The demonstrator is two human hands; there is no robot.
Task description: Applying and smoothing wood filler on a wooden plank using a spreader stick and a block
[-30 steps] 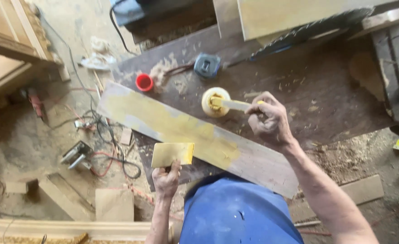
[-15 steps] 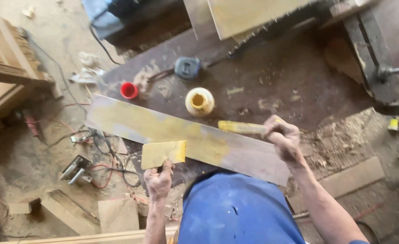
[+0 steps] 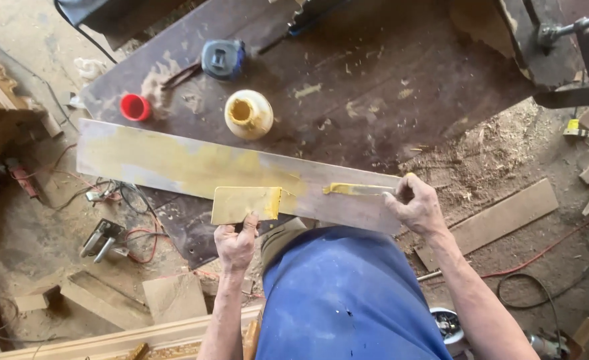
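Yellow filler coats the tip of a flat stick [image 3: 358, 189] gripped in the closed right hand [image 3: 418, 207], its long axis running toward nine o'clock and its loaded tip resting on the long board [image 3: 174, 163]. At nine o'clock from that tip, the left hand [image 3: 236, 243] pinches a small yellow-smeared card [image 3: 246, 204] against the board's near edge. An open pot [image 3: 248, 114] of the paste stands at twelve o'clock, with a red cap [image 3: 135, 107] and tape measure [image 3: 223, 59] beyond.

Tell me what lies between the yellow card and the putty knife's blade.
In the head view, only the plank lies between card and blade: yellow-smeared, then bare grey.
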